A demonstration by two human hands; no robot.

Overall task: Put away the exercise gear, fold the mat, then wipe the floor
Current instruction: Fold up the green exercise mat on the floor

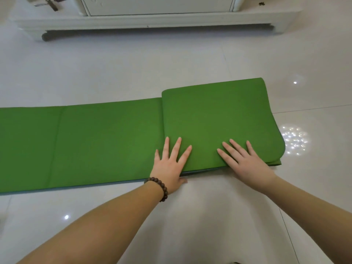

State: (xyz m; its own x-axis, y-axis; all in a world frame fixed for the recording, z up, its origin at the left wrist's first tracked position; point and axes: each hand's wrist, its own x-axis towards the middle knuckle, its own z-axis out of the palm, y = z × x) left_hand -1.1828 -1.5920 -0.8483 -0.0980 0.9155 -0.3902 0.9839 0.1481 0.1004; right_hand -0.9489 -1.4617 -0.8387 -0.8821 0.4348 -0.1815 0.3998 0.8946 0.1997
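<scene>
You have one green mat (106, 141), long axis left-right, right end folded; your left hand (169, 164) and right hand (245, 162) press it flat-fingered.

The green mat (106, 141) ran off the left edge; the white cabinet (152, 18) was cropped at the top.

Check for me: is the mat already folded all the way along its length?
No: only the right end of the mat is folded over, and the rest lies flat to the left.
</scene>
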